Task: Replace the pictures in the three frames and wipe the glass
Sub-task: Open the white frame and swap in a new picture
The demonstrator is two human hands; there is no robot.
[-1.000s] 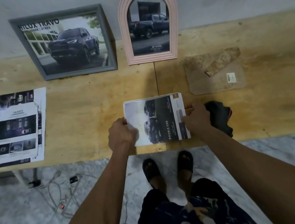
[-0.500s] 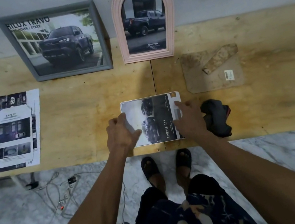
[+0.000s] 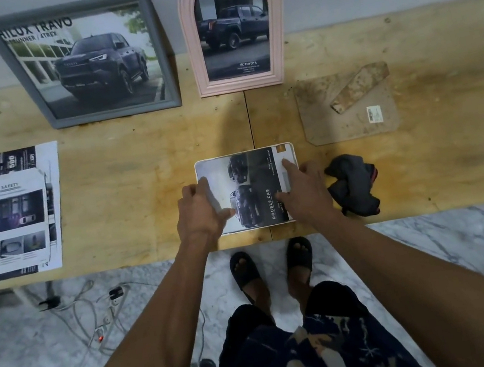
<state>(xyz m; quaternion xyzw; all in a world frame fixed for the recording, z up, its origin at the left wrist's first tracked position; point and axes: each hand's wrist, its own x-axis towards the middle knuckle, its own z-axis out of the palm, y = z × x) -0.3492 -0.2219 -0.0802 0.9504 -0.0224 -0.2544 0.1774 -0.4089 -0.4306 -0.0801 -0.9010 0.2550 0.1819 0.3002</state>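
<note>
A small white frame [image 3: 250,182] with a dark "Double Cab" car picture lies flat near the table's front edge. My left hand [image 3: 199,212] rests on its left part, fingers spread and thumb on the picture. On its right part lies my right hand [image 3: 303,192], index finger stretched toward the far right corner. A dark cloth [image 3: 352,185] is bunched just right of that hand. Beyond it lies a brown backing board [image 3: 349,122] with its stand strut. A grey frame [image 3: 112,114] and a pink arched frame [image 3: 278,31] lean on the wall, each showing a truck picture.
Loose brochure pages [image 3: 10,214] are stacked at the left of the wooden table [image 3: 125,187]. Cables and a plug [image 3: 94,309] trail over the marble floor below the table's front edge, left of my sandalled feet.
Both hands have left the small frame's side edges and moved onto the picture's face, fingers now flat and spread. The frame itself has stayed in place.
</note>
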